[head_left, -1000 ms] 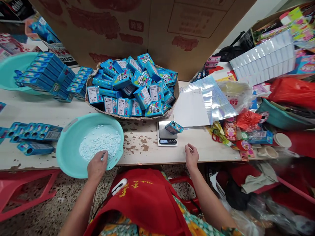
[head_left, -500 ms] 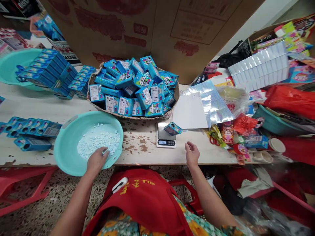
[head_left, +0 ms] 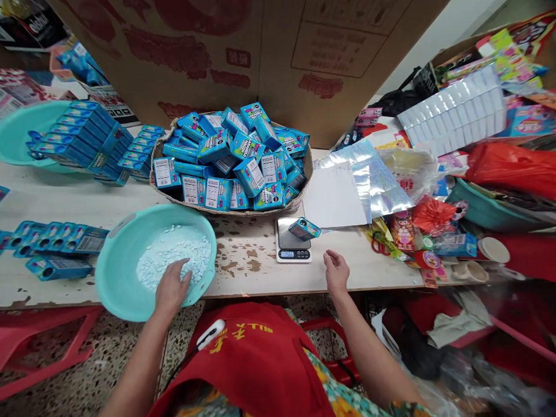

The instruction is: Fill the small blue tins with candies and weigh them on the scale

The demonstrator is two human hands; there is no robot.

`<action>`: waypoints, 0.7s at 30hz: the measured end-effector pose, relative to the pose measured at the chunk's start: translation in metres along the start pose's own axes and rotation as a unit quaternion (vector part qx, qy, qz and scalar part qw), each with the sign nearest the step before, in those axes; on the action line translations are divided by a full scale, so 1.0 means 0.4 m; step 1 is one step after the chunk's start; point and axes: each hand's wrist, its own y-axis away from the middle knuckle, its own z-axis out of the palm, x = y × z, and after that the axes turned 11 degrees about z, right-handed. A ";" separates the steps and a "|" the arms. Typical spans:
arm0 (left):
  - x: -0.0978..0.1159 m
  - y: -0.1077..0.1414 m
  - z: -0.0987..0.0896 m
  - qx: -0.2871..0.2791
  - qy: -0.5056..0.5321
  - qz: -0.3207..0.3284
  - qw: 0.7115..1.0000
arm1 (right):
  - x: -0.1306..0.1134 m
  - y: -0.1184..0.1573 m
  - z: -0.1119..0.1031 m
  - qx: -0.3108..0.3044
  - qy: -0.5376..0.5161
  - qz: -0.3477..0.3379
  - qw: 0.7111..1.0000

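Observation:
Small pale-blue candies (head_left: 160, 255) lie loose in a turquoise basin (head_left: 113, 278) at the left. My left hand (head_left: 172, 286) reaches over the basin's near rim, with its fingertips down among the candies and the thumb apart. On a small digital scale (head_left: 293, 256) lies one blue candy box (head_left: 304, 228), on its side with a round hole in its end. The scale's display is lit. My right hand (head_left: 336, 271) hovers by the table edge, right of the scale, fingers loosely bent and nothing in them.
A cardboard tray (head_left: 230, 210) heaped with blue candy boxes (head_left: 252, 174) stands behind. More boxes (head_left: 93, 139) are stacked at the left, with a row of boxes (head_left: 56, 240) nearer. White paper (head_left: 334, 197) and mixed packages (head_left: 428, 243) lie right. A large carton (head_left: 260, 63) blocks the back.
The view has shifted slightly. My left hand stays in the basin, its thumb and fingers now a little further apart. My right hand and the box on the scale have barely moved.

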 end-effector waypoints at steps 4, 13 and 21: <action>0.008 0.006 -0.012 -0.054 0.001 -0.027 0.998 | -0.001 0.001 0.012 -0.004 -0.005 0.003 1.000; 0.007 0.018 -0.007 -0.048 -0.033 -0.023 0.998 | -0.018 -0.005 0.037 -0.019 0.010 -0.007 1.000; 0.019 0.011 -0.001 -0.079 -0.025 -0.036 0.996 | -0.025 -0.013 0.030 -0.023 0.035 -0.011 0.999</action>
